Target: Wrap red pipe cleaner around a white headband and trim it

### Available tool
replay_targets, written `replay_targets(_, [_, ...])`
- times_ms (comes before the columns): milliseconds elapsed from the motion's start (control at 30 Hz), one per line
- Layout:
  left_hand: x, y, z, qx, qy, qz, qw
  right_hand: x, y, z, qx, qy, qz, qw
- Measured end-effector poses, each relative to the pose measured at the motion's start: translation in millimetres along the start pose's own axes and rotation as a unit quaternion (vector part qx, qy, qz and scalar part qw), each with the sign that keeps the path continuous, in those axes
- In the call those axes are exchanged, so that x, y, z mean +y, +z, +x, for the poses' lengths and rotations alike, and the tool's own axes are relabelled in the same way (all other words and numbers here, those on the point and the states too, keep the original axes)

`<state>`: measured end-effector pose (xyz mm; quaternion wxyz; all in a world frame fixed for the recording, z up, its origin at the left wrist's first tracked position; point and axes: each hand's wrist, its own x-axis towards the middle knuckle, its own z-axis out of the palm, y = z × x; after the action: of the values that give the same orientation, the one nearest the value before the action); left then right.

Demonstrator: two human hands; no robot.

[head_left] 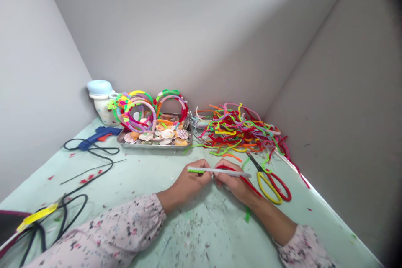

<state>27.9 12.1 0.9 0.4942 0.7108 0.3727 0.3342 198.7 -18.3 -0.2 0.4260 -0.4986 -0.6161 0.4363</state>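
Both hands meet over the middle of the table, fingers pinched around a thin pale strip [234,172] that lies roughly level across them. My left hand [197,176] grips the strip near its left end, where a short green fuzzy piece [195,171] shows along it. My right hand [228,178] holds the strip further right, together with a red pipe cleaner [250,186] that trails over the hand toward the wrist. Under the right forearm a bit of green pipe cleaner [247,214] shows. Scissors [273,184] with yellow and red handles lie just right of my right hand.
A metal tray [153,146] holds shells, with colourful wrapped headbands [140,113] on it. Behind right lies a heap of pipe cleaners [238,130]. At left are a blue glue gun [97,136], black cables [65,201] and a white bottle [103,102]. Walls enclose the table [132,184].
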Motion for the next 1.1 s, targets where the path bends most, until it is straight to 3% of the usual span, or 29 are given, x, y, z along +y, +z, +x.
replay_targets(867, [8, -2.3, 0, 0.008, 0.011, -0.046, 0.999, -4, 3, -1, 0.022, 0.0, -0.002, 1.0])
replay_targets(1100, [2, -3.5, 3, 0.04, -0.067, -0.137, 0.987, -6, 3, -4, 0.065, 0.025, 0.04, 0.997])
